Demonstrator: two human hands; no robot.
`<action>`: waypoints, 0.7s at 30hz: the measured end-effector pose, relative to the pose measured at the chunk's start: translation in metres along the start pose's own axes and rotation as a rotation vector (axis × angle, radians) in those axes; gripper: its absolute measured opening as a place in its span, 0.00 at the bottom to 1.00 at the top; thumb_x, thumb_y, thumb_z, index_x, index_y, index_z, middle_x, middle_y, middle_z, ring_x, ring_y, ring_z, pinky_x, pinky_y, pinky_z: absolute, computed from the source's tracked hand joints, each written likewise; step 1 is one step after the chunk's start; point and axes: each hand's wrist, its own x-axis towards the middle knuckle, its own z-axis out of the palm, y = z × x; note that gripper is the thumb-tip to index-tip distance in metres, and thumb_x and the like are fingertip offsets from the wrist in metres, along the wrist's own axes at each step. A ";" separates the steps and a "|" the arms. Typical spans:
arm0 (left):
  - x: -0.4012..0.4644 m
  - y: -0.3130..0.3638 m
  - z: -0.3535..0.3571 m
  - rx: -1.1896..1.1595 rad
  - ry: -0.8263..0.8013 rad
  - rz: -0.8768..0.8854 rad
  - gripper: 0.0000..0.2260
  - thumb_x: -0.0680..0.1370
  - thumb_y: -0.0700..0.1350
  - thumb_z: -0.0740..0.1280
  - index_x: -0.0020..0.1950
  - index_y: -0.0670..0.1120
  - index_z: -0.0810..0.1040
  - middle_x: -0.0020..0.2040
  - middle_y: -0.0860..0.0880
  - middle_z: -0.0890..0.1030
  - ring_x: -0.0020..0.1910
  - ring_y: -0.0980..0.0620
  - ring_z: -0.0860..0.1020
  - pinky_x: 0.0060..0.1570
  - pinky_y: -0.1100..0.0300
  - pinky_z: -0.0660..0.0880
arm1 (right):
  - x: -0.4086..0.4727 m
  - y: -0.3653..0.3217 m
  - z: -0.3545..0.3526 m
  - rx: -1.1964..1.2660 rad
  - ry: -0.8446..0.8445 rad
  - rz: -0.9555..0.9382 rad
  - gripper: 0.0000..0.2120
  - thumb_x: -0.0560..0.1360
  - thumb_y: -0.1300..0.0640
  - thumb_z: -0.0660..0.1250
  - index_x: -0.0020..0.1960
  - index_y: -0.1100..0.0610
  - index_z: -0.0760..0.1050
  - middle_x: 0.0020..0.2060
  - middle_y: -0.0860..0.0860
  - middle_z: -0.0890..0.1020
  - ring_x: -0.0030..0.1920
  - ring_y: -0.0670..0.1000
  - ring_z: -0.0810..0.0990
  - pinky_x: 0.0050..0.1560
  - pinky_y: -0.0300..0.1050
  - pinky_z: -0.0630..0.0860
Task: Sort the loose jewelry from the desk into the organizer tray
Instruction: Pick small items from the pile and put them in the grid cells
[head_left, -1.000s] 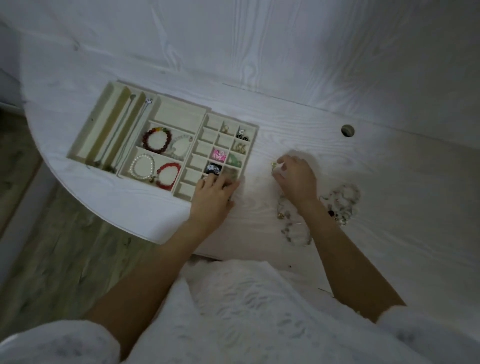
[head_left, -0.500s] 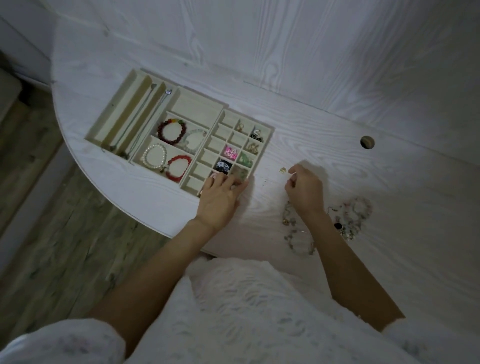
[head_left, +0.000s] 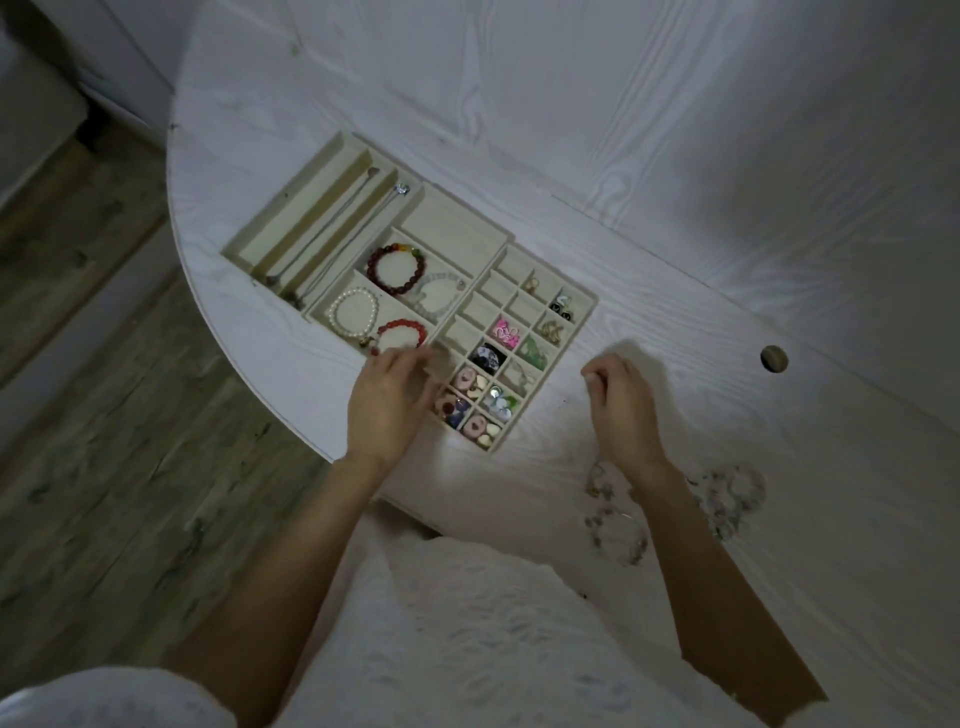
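**Sorting jewelry: both hands at the tray's near end**

Resting at the near left corner of the organizer tray (head_left: 457, 218), the left hand (head_left: 387, 410) has fingers (head_left: 415, 358) loosely extended and close together, tips over the tray's edge beside the red bead bracelet (head_left: 401, 335); motion blur, so I cannot tell whether they hold anything. Right hand (head_left: 621, 402) sits on the bench (head_left: 727, 364) just right of the tray, fingers curled inward toward the thumb; whether a small piece is pinched there cannot be told.

Loose jewelry (head_left: 615, 519): beaded strands, pale and speckled, lying on the bench beside the right wrist, with a second cluster (head_left: 732, 496) further right, well apart from the tray.

Tray: pale wood, rectangular, long slots with chains (head_left: 332, 234), mid compartments with a pearl bracelet (head_left: 353, 314), small square cells with coloured pieces. Bench: white wood-grain, rounded edge.
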 end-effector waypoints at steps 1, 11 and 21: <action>0.000 -0.009 -0.003 -0.007 -0.006 -0.070 0.13 0.75 0.42 0.70 0.59 0.45 0.78 0.51 0.45 0.79 0.48 0.45 0.75 0.48 0.57 0.69 | 0.008 -0.008 -0.001 0.005 -0.007 -0.016 0.07 0.79 0.63 0.57 0.50 0.62 0.74 0.45 0.55 0.77 0.45 0.52 0.74 0.42 0.41 0.66; 0.010 -0.027 -0.011 0.044 -0.089 -0.113 0.11 0.76 0.44 0.69 0.57 0.49 0.79 0.46 0.48 0.79 0.45 0.47 0.77 0.39 0.56 0.74 | 0.094 -0.054 0.008 -0.020 -0.097 -0.067 0.10 0.80 0.59 0.59 0.51 0.60 0.78 0.46 0.55 0.81 0.47 0.50 0.77 0.47 0.39 0.70; 0.014 -0.029 -0.012 0.030 -0.104 -0.114 0.08 0.75 0.44 0.70 0.53 0.48 0.81 0.46 0.48 0.79 0.39 0.46 0.79 0.35 0.55 0.76 | 0.111 -0.058 0.013 -0.119 -0.211 -0.196 0.05 0.73 0.63 0.68 0.47 0.58 0.80 0.43 0.52 0.82 0.43 0.48 0.75 0.46 0.41 0.73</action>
